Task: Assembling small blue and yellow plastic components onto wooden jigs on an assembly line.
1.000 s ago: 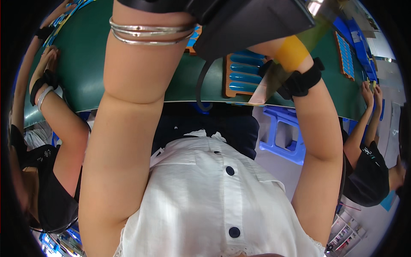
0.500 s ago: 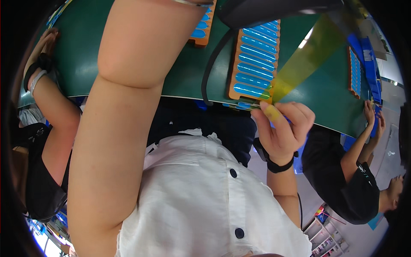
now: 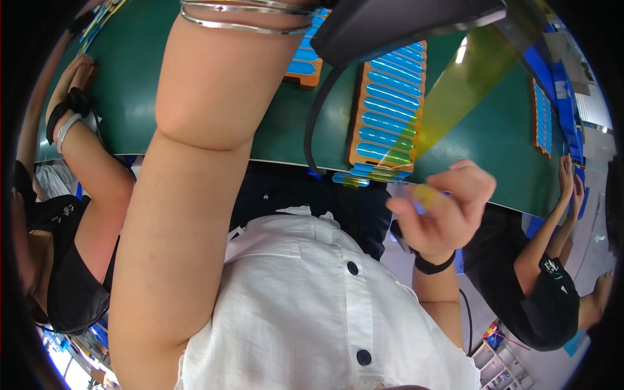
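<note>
My right hand [image 3: 448, 211] hovers just off the table's near edge, fingers curled and thumb and forefinger apart, with nothing visible between them. A yellow patch shows on the forefinger. Beyond it, a translucent yellow film strip [image 3: 465, 91] slants from the upper right down across the near end of an orange tray [image 3: 355, 144]. Rows of shiny blue oblong pieces [image 3: 392, 106] fill that tray. A few similar pieces [image 3: 351, 179] stick out at its near end, over the table edge. My left arm reaches far forward, its hand beyond the top of the picture.
A black device [image 3: 403, 29] with a curved black cable [image 3: 312, 123] hangs over the green table [image 3: 279, 123]. A second orange tray [image 3: 304, 80] lies behind my left arm, another [image 3: 541, 120] far right. Co-workers sit on both sides, one hand [image 3: 79, 70] resting at left.
My right hand has let go at the tray's near end and drawn back, toward me and slightly right. The tray and film appear slightly lower in the view.
</note>
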Demonstrator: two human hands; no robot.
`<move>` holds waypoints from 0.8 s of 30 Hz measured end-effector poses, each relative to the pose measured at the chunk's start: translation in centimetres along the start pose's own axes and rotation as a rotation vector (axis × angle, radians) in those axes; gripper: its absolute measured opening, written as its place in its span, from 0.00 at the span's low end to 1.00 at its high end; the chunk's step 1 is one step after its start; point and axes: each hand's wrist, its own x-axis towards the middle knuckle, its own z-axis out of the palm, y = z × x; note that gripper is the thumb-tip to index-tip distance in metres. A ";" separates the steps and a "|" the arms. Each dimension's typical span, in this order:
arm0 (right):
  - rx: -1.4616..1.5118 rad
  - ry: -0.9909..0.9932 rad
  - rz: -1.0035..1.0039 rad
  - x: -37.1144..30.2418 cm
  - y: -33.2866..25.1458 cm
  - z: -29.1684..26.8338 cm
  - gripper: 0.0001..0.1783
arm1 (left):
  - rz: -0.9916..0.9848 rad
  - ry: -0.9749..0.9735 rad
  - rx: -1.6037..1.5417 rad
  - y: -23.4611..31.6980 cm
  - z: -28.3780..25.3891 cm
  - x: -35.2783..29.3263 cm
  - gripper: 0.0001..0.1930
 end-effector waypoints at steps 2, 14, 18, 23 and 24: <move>-0.035 -0.023 -0.013 -0.5 -0.5 1.0 0.18 | -0.001 0.012 0.002 -0.1 -0.1 0.0 0.35; -0.189 -0.071 0.135 -2.6 -1.1 2.3 0.24 | -0.033 0.096 0.006 -2.0 -1.0 -0.4 0.35; -0.179 -0.067 0.172 -2.5 -1.6 2.5 0.23 | -0.046 0.106 0.020 -2.6 -0.9 -0.2 0.35; -0.176 -0.027 0.162 -2.6 -1.8 3.1 0.21 | -0.061 0.111 0.039 -3.1 -0.6 0.1 0.35; -0.180 -0.040 0.166 -2.5 -1.8 3.0 0.20 | -0.063 0.115 0.042 -3.2 -0.6 0.2 0.35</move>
